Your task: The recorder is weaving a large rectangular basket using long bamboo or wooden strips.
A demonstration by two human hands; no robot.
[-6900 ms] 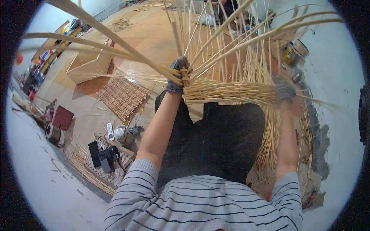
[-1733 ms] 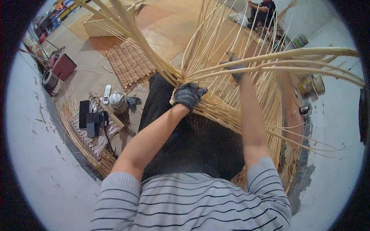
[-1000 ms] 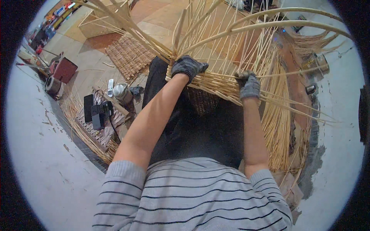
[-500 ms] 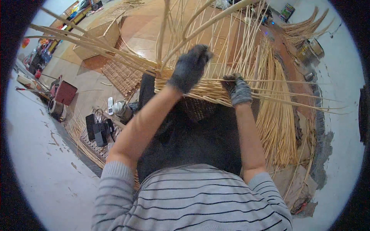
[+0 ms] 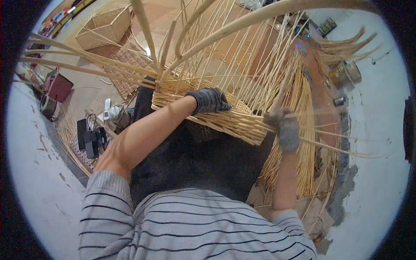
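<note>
The basket (image 5: pixel 238 125) lies mid-frame. The left hand (image 5: pixel 211 101) clamps its near rim; the right hand (image 5: pixel 286 128) blurs at its right end, grip unclear. It looks light and springy; the dense weave should hold firmer than the loose rods (image 5: pixel 143 28).

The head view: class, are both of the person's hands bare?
No: the left hand and the right hand both wear grey knitted gloves.
</note>
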